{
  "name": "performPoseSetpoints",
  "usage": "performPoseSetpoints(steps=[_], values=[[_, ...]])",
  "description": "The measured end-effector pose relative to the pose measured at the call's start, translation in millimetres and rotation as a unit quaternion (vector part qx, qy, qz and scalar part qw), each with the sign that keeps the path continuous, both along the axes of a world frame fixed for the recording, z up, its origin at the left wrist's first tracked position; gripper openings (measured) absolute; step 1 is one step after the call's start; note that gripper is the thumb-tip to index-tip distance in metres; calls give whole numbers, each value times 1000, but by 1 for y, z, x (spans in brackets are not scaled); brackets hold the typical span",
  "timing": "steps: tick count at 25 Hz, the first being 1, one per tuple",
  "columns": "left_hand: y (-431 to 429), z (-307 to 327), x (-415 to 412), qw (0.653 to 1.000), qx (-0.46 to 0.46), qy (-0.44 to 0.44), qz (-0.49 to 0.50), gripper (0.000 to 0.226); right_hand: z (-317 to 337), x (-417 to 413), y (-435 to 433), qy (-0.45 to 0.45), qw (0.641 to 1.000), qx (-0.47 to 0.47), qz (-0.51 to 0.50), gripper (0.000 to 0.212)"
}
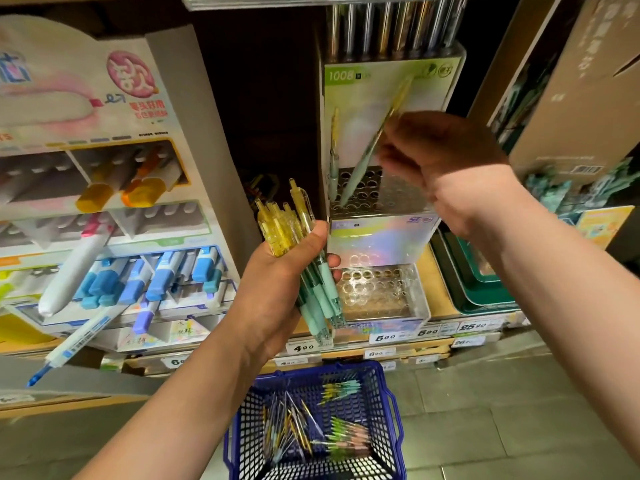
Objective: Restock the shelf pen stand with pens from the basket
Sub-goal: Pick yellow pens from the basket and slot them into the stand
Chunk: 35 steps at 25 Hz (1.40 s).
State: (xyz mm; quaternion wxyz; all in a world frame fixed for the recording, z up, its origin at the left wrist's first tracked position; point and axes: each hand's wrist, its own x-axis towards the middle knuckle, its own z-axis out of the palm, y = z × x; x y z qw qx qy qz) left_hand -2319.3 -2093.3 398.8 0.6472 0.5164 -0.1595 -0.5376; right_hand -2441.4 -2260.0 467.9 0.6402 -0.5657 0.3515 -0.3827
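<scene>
Looking down past the forearms, I see the blue basket (393,405) nearest, on the tiled floor under the shelf edge. Loose pens (298,427) lie scattered across its bottom, some in small bunches with green and pink grips.

Above it my view catches the left hand (277,282), palm turned up, fingers and thumb wrapped around a bundle (306,258) of pens. Their yellow clear barrels stick up past the thumb and their mint grips point down and to the right – tips just in front of the price tags (384,337) on the shelf lip.

Further in and higher, the right hand (443,161) is blurred, yet I can make out its fingertips pinching one pen (370,147) near the top end. That pen leans, upper end to the right, its mint grip down, and its tip sits at a hole near the front left of the stand's upper tier.

The stand (381,237) is a shiny, iridescent two-step rack with round holes. A second pen (333,161) stands upright at the far left of the upper tier. The lower tier (381,292) shows clear open holes, partly hidden by the bundle.

Left of the stand is a marker display (104,202) holding blue, yellow and orange markers – to the right, a brown box (571,98).
</scene>
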Motion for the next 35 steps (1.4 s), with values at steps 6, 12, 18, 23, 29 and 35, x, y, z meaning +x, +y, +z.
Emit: performPoseSetpoints(steps=[6,12,18,23,29,35], values=[[-1,-4,1,1000,-4,-9,7,33,-7,19,-13,24,986,-151,-65,19],[-3,-4,4,1000,-10,0,15,46,-8,28,-17,94,963,-247,-50,9],[-5,-5,6,1000,-13,-8,13,53,-9,30,-16,209,926,-312,-40,15],[-6,-4,6,1000,-8,-18,21,51,-21,30,-13,346,875,-339,-19,21],[-7,-7,4,1000,-17,-17,12,46,-21,24,-1,406,848,-341,7,21],[-11,-6,-1,998,-51,-37,2,23,-20,15,38,284,940,-112,151,12]])
